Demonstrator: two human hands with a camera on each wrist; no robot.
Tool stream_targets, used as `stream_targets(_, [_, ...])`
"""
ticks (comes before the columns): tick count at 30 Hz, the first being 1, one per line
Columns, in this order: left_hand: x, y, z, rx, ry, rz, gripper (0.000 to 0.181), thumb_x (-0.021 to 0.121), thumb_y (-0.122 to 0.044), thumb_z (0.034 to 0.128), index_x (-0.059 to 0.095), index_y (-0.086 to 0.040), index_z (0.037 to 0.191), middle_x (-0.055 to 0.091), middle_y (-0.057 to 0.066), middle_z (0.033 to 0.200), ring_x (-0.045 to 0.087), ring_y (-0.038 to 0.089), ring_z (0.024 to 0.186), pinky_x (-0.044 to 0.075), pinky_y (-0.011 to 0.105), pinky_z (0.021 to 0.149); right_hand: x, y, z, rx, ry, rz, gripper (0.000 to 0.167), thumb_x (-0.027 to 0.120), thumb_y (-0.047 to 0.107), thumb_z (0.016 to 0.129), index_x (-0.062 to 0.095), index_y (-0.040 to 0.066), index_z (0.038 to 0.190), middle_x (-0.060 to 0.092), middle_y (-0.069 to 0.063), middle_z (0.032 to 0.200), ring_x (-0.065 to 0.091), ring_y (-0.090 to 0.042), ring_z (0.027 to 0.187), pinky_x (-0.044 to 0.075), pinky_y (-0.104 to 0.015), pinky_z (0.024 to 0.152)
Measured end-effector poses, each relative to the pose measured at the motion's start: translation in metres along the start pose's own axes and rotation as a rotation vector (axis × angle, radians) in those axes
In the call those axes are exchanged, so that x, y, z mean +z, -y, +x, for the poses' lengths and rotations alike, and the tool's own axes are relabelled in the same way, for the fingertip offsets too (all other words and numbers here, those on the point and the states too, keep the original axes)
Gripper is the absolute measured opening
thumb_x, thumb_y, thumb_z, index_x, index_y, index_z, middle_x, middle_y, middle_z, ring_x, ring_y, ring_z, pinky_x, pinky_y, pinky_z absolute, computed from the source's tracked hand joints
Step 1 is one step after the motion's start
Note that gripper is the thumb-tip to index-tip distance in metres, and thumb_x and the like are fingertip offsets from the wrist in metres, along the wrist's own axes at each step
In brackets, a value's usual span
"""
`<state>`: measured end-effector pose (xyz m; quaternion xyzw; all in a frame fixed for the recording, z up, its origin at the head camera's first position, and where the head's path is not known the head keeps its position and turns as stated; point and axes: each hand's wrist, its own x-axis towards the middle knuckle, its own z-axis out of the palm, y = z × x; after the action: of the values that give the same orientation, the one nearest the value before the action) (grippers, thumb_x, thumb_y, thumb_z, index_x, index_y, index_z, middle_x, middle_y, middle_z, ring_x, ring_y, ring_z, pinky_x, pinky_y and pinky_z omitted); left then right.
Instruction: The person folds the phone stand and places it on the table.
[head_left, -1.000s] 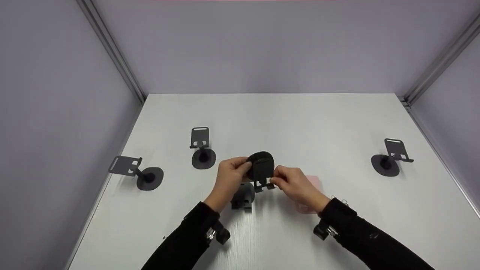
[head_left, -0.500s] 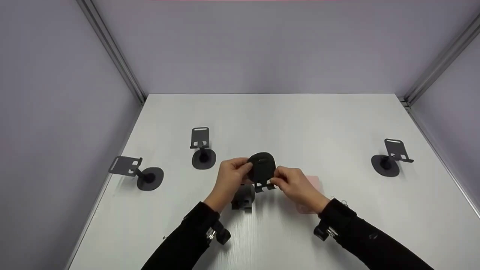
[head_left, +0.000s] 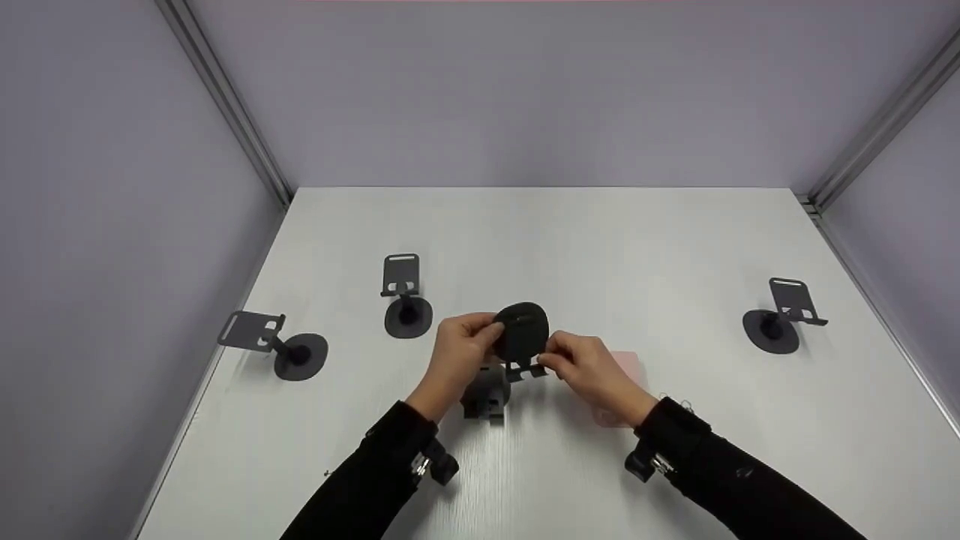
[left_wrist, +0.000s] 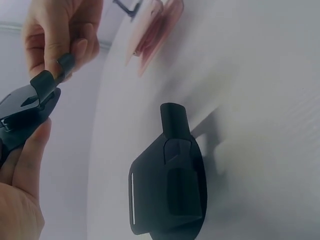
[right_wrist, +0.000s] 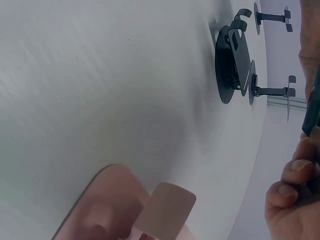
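Above the table's middle, a black phone stand (head_left: 523, 330) is held up between both hands, its plate lying close against its round base. My left hand (head_left: 459, 358) grips the base's left edge between thumb and fingers. With thumb and forefinger, my right hand (head_left: 592, 371) pinches the plate's hooked lower end at the right. Below the left hand, a second black phone stand (left_wrist: 170, 185) sits folded on the table. A pink phone stand (right_wrist: 105, 205) lies under the right forearm, partly hidden by it in the head view.
Two unfolded black stands are on the left, a nearer stand (head_left: 300, 357) and a farther stand (head_left: 407, 316). One more unfolded stand (head_left: 772, 330) is at the far right. Grey panels (head_left: 525, 97) wall in the white table (head_left: 600, 247) at back and sides.
The held stand's plate has folded closer to its base, and less of its lower end shows below the base. Both hands keep nearly the same place.
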<state>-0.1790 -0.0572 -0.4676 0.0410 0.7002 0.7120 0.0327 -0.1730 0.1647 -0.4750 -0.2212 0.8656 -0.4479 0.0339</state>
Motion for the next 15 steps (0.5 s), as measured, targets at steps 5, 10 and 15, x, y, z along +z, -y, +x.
stream_targets(5, [-0.003, 0.001, 0.002, 0.028, -0.018, 0.035, 0.016, 0.065, -0.003, 0.0977, 0.075, 0.006, 0.107, 0.074, 0.015, 0.090, 0.073, 0.019, 0.072, 0.064, 0.035, 0.068, 0.001, 0.002, 0.003, 0.030, 0.023, 0.025, 0.015, 0.069, 0.014, 0.099, 0.064, 0.010, 0.084, 0.060, 0.003, 0.072, 0.053, -0.009, 0.065, 0.044, -0.021, 0.058])
stream_targets(10, [-0.007, 0.002, 0.003, 0.030, -0.032, 0.042, 0.015, 0.065, 0.000, 0.0970, 0.075, 0.006, 0.107, 0.073, 0.016, 0.092, 0.073, 0.018, 0.073, 0.063, 0.032, 0.069, 0.003, 0.004, 0.004, 0.066, 0.041, 0.051, 0.012, 0.068, 0.016, 0.099, 0.068, 0.011, 0.089, 0.063, -0.002, 0.076, 0.056, -0.010, 0.069, 0.045, -0.022, 0.061])
stream_targets(15, [-0.016, 0.002, 0.003, 0.030, -0.038, 0.038, 0.015, 0.064, 0.002, 0.0969, 0.074, 0.008, 0.106, 0.074, 0.017, 0.093, 0.073, 0.019, 0.075, 0.063, 0.032, 0.070, 0.001, 0.004, 0.004, 0.036, 0.044, 0.027, 0.009, 0.066, 0.017, 0.101, 0.072, 0.010, 0.098, 0.066, -0.002, 0.078, 0.058, -0.009, 0.070, 0.048, -0.022, 0.063])
